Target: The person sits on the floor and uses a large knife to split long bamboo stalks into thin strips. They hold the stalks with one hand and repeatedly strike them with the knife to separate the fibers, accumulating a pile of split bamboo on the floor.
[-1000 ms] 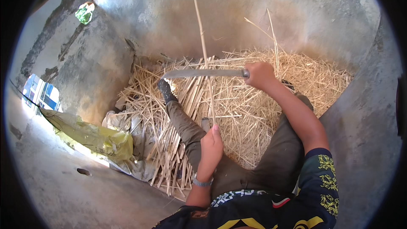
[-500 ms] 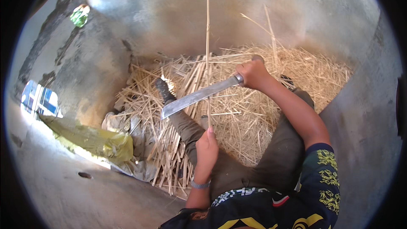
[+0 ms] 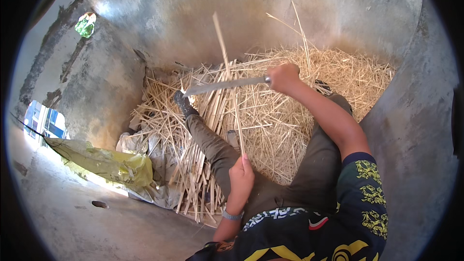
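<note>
My left hand (image 3: 241,176) is closed round the lower end of a long thin bamboo strip (image 3: 237,125), thumb pressed along it. The strip stands up from my fist and leans left towards its top, which is smeared by motion. My right hand (image 3: 284,78) grips the handle of a machete (image 3: 220,87). Its blade points left and lies across the strip about halfway up, slightly blurred. Whether the edge bites into the strip, I cannot tell. Under both hands, between my legs, lies a layer of pale shavings (image 3: 270,154).
Split bamboo strips (image 3: 198,183) lie in a heap beside my left leg (image 3: 208,140). More shavings (image 3: 348,75) pile against the far concrete wall (image 3: 338,14), where a few thin sticks (image 3: 302,31) lean. A yellow-green sheet (image 3: 111,162) hangs at the left, near an opening (image 3: 46,118).
The machete blade has swung up from a downward slant to nearly level. The strip's top has tipped left and lower, and my left hand has shifted slightly down and right.
</note>
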`<state>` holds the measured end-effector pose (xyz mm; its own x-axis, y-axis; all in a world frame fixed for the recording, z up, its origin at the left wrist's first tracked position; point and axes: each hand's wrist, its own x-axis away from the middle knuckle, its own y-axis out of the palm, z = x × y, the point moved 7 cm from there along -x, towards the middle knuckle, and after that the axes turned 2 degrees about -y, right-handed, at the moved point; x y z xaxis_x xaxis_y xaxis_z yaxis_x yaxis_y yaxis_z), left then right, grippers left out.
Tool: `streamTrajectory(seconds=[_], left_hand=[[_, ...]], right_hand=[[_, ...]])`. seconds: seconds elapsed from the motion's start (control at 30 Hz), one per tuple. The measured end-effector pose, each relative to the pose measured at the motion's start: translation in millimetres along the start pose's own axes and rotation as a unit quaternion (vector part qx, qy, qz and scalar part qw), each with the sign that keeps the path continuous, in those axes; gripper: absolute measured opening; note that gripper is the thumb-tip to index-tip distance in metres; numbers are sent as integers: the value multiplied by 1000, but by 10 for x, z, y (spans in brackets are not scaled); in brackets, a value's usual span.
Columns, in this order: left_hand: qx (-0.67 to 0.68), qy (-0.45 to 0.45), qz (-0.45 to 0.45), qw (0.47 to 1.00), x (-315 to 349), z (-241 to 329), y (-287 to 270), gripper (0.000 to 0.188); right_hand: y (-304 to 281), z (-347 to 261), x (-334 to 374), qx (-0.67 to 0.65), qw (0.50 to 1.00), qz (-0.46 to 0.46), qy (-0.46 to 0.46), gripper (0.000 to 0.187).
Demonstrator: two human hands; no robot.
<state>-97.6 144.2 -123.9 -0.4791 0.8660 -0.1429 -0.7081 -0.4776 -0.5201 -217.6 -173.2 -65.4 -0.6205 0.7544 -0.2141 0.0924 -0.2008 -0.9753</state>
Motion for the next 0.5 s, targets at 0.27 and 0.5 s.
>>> streamTrajectory(seconds=[0.27,0.5], left_hand=[[16,-39,-10,999,105,-260,45,41],[126,-88,-24,988,290,-616,381,44]], right_hand=[[144,150,-63,82,995,-59,-17,22],[323,123,-145,35,995,24,-95,13]])
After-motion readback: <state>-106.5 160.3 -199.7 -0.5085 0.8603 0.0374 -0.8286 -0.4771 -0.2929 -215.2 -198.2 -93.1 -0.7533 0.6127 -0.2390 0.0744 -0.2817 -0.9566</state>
